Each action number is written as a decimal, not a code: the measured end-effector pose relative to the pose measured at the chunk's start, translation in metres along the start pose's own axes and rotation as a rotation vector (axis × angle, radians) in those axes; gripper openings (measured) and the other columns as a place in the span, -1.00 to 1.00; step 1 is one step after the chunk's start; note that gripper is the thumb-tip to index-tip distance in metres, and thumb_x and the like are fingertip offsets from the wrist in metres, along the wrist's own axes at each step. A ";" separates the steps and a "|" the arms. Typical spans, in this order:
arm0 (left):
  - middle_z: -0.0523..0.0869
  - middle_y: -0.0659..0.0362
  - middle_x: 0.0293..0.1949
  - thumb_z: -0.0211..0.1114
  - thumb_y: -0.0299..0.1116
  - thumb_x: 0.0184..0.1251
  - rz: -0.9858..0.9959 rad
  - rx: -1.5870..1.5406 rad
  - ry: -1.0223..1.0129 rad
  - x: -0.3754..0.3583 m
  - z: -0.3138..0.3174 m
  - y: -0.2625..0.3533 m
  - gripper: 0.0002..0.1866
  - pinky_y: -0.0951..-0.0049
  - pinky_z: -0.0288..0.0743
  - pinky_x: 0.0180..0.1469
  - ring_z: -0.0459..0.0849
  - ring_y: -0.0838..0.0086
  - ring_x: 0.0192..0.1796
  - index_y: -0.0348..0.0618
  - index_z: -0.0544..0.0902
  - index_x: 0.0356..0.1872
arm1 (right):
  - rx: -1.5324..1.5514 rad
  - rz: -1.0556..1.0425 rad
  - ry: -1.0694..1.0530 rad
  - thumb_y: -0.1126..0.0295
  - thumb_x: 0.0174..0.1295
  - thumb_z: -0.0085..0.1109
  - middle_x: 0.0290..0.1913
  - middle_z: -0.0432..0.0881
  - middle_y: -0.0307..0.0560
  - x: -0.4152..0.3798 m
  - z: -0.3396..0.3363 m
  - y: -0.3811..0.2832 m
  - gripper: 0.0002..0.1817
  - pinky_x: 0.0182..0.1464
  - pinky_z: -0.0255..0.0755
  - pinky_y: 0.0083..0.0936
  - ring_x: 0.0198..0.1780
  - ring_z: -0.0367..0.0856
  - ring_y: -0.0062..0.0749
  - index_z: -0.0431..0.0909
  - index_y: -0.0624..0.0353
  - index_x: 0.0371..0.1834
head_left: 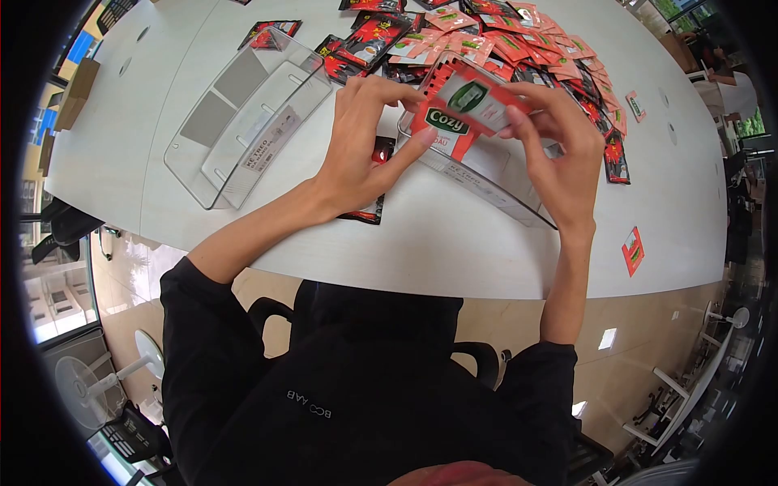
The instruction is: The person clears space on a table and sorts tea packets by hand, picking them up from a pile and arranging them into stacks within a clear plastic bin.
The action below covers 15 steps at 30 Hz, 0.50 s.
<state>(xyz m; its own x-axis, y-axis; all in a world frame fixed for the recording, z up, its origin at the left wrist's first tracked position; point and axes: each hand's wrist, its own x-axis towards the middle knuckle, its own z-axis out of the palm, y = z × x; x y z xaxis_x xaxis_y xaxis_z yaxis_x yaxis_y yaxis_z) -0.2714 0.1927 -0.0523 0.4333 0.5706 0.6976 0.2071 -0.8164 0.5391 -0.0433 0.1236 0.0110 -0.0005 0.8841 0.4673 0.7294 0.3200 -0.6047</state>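
My left hand (365, 138) closes its thumb and fingers around the left edge of red Cozy sachets (444, 134) standing in a clear plastic tray (486, 188). Between the thumb and fingers of my right hand (559, 138) is another red and white sachet (472, 99), tilted above the same tray. Left of my hands lies a second clear tray (235, 130) with a white label and no sachets inside. A black and red packet (369, 212) is partly hidden under my left wrist.
A heap of pink sachets (519, 40) and black-red packets (377, 39) covers the back of the white table (389, 263). Single sachets lie at the right (633, 251). An office chair and a fan (85, 389) stand beyond the front edge.
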 end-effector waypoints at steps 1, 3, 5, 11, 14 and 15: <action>0.64 0.14 -0.13 0.49 -0.34 0.25 -0.001 -0.004 0.022 0.000 0.000 0.000 -0.60 0.27 0.30 0.08 0.49 0.29 -0.06 -0.20 0.57 0.04 | 0.073 0.033 0.060 0.56 0.29 0.30 -0.34 0.77 -0.13 -0.001 0.001 0.002 -0.76 -0.28 0.65 -0.56 -0.32 0.81 -0.47 0.64 0.20 0.02; 0.63 0.13 -0.13 0.49 -0.35 0.25 0.000 -0.008 0.044 0.000 0.000 0.000 -0.59 0.28 0.31 0.06 0.49 0.28 -0.07 -0.21 0.55 0.06 | 0.147 0.065 0.120 0.58 0.32 0.25 -0.34 0.76 -0.12 -0.001 0.001 0.001 -0.83 -0.24 0.68 -0.56 -0.29 0.83 -0.44 0.63 0.27 -0.05; 0.62 0.11 -0.14 0.48 -0.37 0.25 0.026 0.003 0.061 -0.001 0.000 0.000 -0.58 0.28 0.31 0.06 0.48 0.28 -0.07 -0.23 0.54 0.07 | 0.401 0.229 0.097 0.59 0.33 0.25 -0.30 0.78 -0.11 -0.001 0.000 -0.005 -0.96 -0.16 0.71 -0.53 -0.23 0.84 -0.38 0.60 0.31 -0.21; 0.61 0.08 -0.12 0.47 -0.43 0.26 0.032 0.023 0.019 0.000 -0.001 0.000 -0.58 0.30 0.36 0.06 0.53 0.32 -0.06 -0.21 0.49 0.08 | 0.049 0.113 -0.231 0.39 0.24 0.40 -0.28 0.78 -0.18 -0.004 0.004 -0.006 -0.84 -0.29 0.60 -0.50 -0.33 0.79 -0.36 0.60 0.17 -0.24; 0.61 0.09 -0.14 0.46 -0.44 0.27 0.033 0.016 0.010 0.000 -0.001 -0.001 -0.58 0.31 0.36 0.05 0.52 0.32 -0.07 -0.21 0.49 0.08 | -0.088 0.058 -0.247 0.28 0.19 0.46 -0.28 0.77 -0.20 -0.006 0.007 -0.007 -0.76 -0.38 0.46 -0.44 -0.41 0.69 -0.36 0.62 0.12 -0.22; 0.61 0.09 -0.14 0.46 -0.44 0.27 0.032 0.017 0.011 0.000 0.000 -0.001 -0.58 0.31 0.36 0.05 0.52 0.32 -0.07 -0.21 0.49 0.08 | -0.071 0.065 -0.257 0.26 0.18 0.47 -0.29 0.76 -0.20 -0.006 0.007 -0.008 -0.75 -0.38 0.43 -0.42 -0.43 0.66 -0.36 0.64 0.12 -0.20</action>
<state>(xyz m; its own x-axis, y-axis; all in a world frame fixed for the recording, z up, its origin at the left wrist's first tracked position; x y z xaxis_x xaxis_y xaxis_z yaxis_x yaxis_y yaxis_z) -0.2720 0.1929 -0.0528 0.4307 0.5446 0.7197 0.2079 -0.8359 0.5081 -0.0535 0.1178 0.0083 -0.1197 0.9623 0.2444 0.7798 0.2435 -0.5767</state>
